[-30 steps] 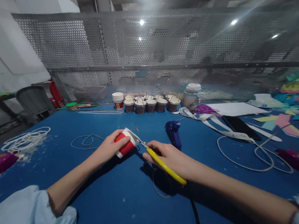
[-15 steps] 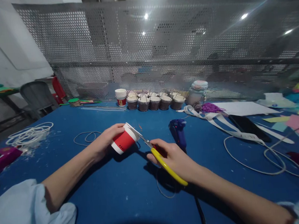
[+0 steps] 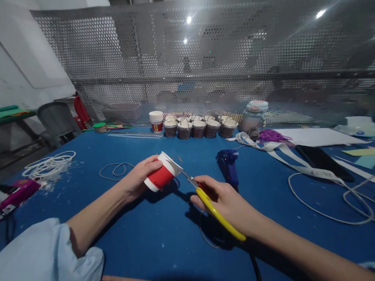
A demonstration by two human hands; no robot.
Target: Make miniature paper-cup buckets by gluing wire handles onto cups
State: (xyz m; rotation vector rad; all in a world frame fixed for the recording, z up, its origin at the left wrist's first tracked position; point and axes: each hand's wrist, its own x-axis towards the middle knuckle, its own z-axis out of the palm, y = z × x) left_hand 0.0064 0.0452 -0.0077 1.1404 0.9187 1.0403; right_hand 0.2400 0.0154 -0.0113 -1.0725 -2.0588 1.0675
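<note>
Two hands are engaged: with the left hand (image 3: 140, 173) we grip the red-and-white paper cup (image 3: 160, 177), its long axis tilted, mouth up and rightward, facing the yellow-handled tool (image 3: 216, 215) clasped in our right hand (image 3: 228, 200). The tool's tip lies at the cup's rim; contact cannot be confirmed. We have open room across the blue table (image 3: 140, 242) nearward, while the blue glue gun (image 3: 229, 168) borders the right hand's far side.
</note>
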